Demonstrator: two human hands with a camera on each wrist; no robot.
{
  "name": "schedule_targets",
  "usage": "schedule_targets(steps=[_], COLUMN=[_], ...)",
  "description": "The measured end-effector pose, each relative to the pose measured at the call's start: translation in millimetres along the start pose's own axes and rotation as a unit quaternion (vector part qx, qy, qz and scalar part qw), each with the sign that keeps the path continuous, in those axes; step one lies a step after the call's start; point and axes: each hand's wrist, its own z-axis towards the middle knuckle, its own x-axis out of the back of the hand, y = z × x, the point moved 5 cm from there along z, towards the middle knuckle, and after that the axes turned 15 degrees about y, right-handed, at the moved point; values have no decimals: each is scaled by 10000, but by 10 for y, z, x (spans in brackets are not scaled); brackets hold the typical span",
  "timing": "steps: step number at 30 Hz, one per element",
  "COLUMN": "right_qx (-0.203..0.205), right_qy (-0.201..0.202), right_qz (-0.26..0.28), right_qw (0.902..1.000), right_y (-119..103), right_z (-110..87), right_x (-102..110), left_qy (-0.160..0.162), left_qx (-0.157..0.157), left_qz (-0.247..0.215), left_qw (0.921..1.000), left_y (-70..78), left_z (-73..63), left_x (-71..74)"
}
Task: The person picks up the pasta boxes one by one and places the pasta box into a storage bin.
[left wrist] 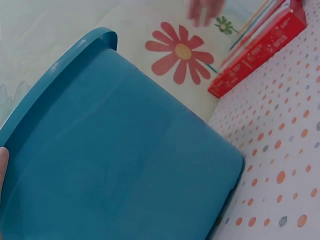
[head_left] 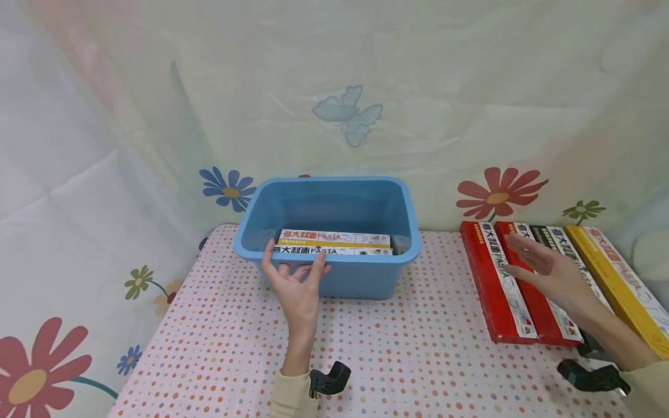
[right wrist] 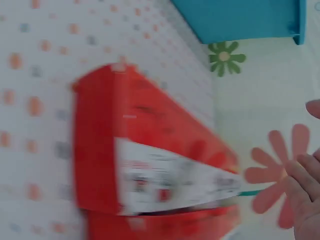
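My left hand (head_left: 292,287) grips the front rim of a blue plastic bin (head_left: 360,276). In the left wrist view, a fingertip (left wrist: 3,159) lies at the rim. Inside the bin, pasta boxes (head_left: 334,238) lie lengthwise near the front wall, partly hidden by the rim. Over on the right, my right hand (head_left: 556,276) hovers above the row of pasta boxes with its fingers extended and nothing in it. Beneath and beside it lie a red pasta box (head_left: 483,284) and a second red pasta box (head_left: 556,322).
Right of the red boxes are a black pasta box (head_left: 561,244), partly covered by my right arm, and a yellow pasta box (head_left: 617,278). A dotted cloth (head_left: 418,348) covers the table. A flowered curtain (head_left: 444,116) hangs behind.
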Motion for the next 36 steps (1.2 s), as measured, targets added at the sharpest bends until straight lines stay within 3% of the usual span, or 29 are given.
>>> schedule_targets(steps=[7,13,25,36], right_qx=[-988,-1402,-1848,-1835], right_qy=[14,131,331,56], right_qz=[256,208,97,-88], right_qw=[9948,9898,9822,9830], right_y=[330,375,306,238], right_z=[-358,-475,-501,-529], right_x=[-192,-251,-236,-189], left_qy=[-44,-39,-55,-26], left_qx=[-43,40,72,6], left_qz=[25,7,20,-3], left_qw=[10000,10000,10000,10000], left_y=[18,15,13,30], left_z=[-13,-22,-32,-10], left_x=[-19,-30,-11,-11])
